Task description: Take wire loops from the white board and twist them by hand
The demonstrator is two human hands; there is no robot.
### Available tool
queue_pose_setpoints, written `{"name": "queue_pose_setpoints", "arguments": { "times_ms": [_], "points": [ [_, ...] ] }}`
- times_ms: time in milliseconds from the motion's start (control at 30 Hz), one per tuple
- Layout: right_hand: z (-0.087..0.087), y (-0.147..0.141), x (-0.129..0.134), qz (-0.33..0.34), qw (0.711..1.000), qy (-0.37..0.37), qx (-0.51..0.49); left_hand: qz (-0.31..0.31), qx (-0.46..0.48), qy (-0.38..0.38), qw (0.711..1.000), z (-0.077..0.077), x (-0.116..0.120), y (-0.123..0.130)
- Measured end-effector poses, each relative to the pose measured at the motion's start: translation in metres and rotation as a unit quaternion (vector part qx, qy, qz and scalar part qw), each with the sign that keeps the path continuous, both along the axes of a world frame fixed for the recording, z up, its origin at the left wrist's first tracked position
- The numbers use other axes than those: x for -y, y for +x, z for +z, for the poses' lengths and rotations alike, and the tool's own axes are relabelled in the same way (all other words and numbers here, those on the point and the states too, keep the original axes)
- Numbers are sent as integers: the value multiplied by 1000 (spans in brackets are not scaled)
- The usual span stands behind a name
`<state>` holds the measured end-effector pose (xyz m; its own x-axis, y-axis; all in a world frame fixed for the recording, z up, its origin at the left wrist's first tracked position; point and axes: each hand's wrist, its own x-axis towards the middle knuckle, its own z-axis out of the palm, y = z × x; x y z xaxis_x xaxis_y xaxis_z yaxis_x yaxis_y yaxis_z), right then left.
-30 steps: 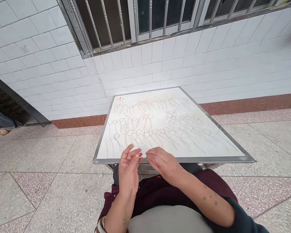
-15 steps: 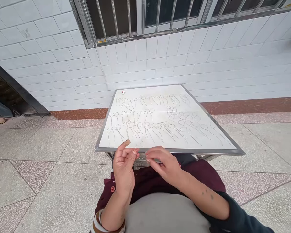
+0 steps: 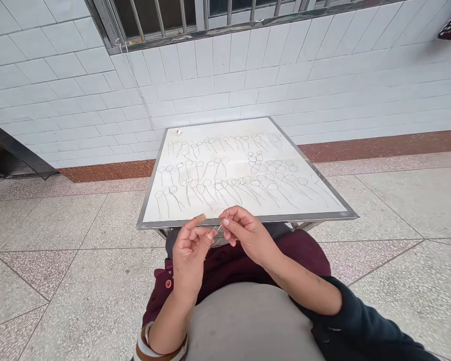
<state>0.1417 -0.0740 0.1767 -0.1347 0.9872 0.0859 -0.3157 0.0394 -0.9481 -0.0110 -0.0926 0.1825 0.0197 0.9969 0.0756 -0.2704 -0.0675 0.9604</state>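
My left hand pinches a thin, light-coloured wire between thumb and forefinger, just off the table's near edge. On the same wire, my right hand closes thumb and fingertips a little higher and to the right. The wire curves into a loop between and above the two hands; its fine ends are hard to make out. Beyond my hands, the white table bears rows of thin wire pieces, many shaped as a round loop with a long tail. Several rings without clear tails lie right of centre.
A small white and red object sits at the table's far left corner. Behind stands a white tiled wall with a barred window. The table has a grey metal rim. Speckled floor tiles surround it.
My right hand has risen and turned, and its fingertips now grip the wire higher up, where a loop shows. The left hand keeps its pinch. The whole view has shifted slightly.
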Motion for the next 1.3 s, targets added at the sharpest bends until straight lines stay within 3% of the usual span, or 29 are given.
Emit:
{"name": "queue_pose_setpoints", "arguments": {
  "times_ms": [200, 433, 700, 800, 900, 1033, 1100, 1167, 1300],
  "points": [
    [3, -5, 1, 0, 999, -42, -18, 22, -20, 18, 999, 0, 1, 4],
    [0, -10, 6, 13, 998, -11, 55, 75, -49, 10, 996, -1, -1, 3],
    [-4, -9, 6, 3, 997, -6, 77, 38, -19, -3, 999, -8, -7, 0],
    [-10, -7, 5, -5, 991, 48, 128, 22, -51, -9, 998, -4, -8, -5],
    [-16, 1, 4, -55, 944, 179, 271, 10, -118, -5, 993, 3, -10, -14],
    [-23, 19, 2, -72, 809, 347, 469, -1, -226, 22, 974, 10, -14, -29],
    [-24, 25, 1, -55, 765, 376, 519, -23, -280, 42, 959, 12, -16, -34],
    [-23, 26, 0, -41, 754, 381, 533, -49, -318, 54, 945, 13, -17, -36],
    [-26, 20, 0, -37, 773, 382, 505, -83, -341, 69, 934, 13, -16, -31]
  ]
}}
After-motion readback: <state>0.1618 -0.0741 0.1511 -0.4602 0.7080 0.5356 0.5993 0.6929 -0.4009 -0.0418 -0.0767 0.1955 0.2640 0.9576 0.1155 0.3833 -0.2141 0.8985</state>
